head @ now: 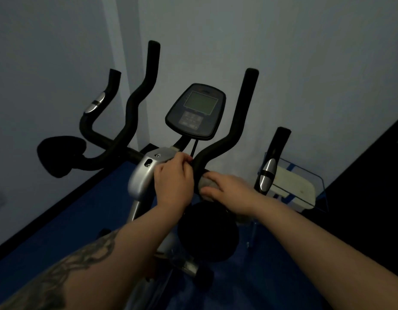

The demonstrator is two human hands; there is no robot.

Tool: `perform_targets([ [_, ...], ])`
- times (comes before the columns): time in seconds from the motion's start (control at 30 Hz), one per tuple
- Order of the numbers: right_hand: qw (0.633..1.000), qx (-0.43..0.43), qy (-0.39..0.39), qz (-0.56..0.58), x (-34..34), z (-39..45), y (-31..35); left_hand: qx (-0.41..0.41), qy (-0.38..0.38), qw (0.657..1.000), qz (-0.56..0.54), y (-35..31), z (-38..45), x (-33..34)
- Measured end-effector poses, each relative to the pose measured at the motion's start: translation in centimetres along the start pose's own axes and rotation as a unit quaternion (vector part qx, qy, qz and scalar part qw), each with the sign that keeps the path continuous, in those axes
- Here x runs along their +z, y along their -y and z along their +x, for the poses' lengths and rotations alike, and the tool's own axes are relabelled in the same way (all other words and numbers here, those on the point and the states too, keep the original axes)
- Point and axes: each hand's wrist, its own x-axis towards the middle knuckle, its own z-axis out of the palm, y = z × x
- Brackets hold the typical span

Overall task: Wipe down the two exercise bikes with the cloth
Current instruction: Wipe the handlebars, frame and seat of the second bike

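Observation:
An exercise bike [140, 177] with a silver stem, black foam handlebars [236, 130] and a dark console [195, 110] stands in front of me. My left hand [173, 177] grips the handlebar where it joins the silver stem cover. My right hand [227, 189] holds a grey cloth [207, 183] wrapped round the right handlebar, just beside the left hand. The bike's black saddle [207, 231] lies below both hands, partly hidden by my forearms. No second bike is in view.
A white wall stands close behind the bike. A clear plastic bin [305, 186] holding a white object sits on the blue floor at the right. A dark surface rises at the far right. The handlebar's shadow falls on the wall at the left.

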Motion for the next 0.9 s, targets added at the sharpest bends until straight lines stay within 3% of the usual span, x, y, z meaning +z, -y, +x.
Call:
perform_targets([
  [0.1,0.996,-0.013,0.053,-0.073,-1.8,-1.5,-1.4,0.044,-0.004,0.999,0.008,-0.2,0.0,0.1],
  [0.2,0.991,0.009,0.087,-0.103,-2.5,-1.3,-0.9,0.134,0.007,0.985,0.107,-0.4,0.7,0.5],
  [0.27,0.992,0.006,0.024,-0.128,-1.1,-1.3,0.2,0.160,0.023,0.973,0.166,-0.5,1.0,0.7],
  [0.37,0.984,-0.019,-0.142,-0.101,0.9,-2.9,0.2,0.163,0.036,0.970,0.175,-0.5,1.0,0.8],
  [0.43,0.975,-0.100,-0.160,-0.118,0.5,-4.3,-0.9,0.168,0.048,0.966,0.188,-0.5,1.0,0.9],
  [0.5,0.941,-0.191,-0.185,-0.207,-0.9,-4.9,-2.4,0.175,0.057,0.962,0.201,-0.5,1.1,0.8],
  [0.57,0.903,-0.212,-0.271,-0.259,-2.7,-4.5,-4.3,0.183,0.062,0.957,0.216,-0.7,1.1,0.8],
  [0.7,0.891,-0.040,-0.446,-0.077,-3.1,-3.9,-6.2,0.182,0.068,0.955,0.223,-1.0,1.5,0.7],
  [0.8,0.865,0.060,-0.493,0.079,1.8,-4.1,-4.1,0.156,0.075,0.959,0.224,-1.1,2.4,0.9],
  [0.9,0.846,0.088,-0.511,0.121,3.5,-3.9,-3.1,0.135,0.093,0.967,0.197,-0.9,2.7,1.5],
])
